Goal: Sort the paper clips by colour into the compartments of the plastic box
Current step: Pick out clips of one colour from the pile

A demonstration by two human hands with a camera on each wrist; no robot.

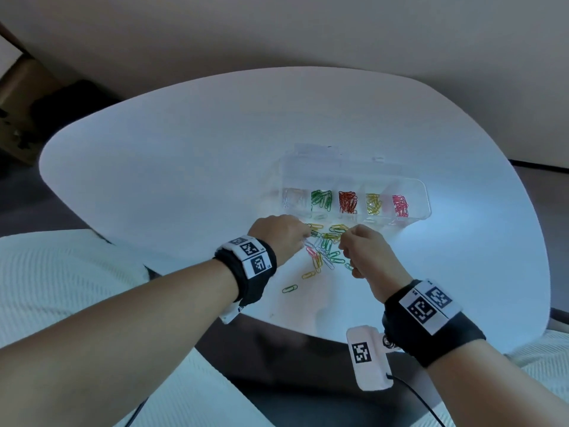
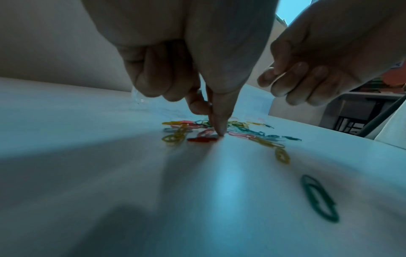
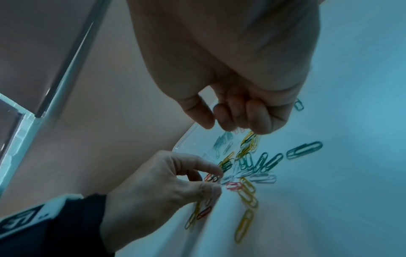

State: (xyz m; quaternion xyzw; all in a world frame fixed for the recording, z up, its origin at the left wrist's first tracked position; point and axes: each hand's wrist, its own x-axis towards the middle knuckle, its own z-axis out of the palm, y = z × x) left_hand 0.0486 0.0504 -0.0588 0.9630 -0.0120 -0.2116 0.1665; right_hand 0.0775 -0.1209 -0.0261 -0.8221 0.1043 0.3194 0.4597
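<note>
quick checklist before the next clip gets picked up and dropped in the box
1. Clear plastic compartment box open, lid out of the way: ok.
2. Box compartments one colour each, green clips, red clips, yellow clips, pink clips: ok.
3. Loose pile of mixed coloured paper clips on the white table within reach of both hands: ok.
4. Left hand at the pile, fingertips down on the table among the clips: ok; whether it has one pinched: cannot tell.
5. Right hand above the pile, fingers curled; whether it is free: cannot tell.
6. Stray green clip lying apart from the pile, not forgotten: not ok.
</note>
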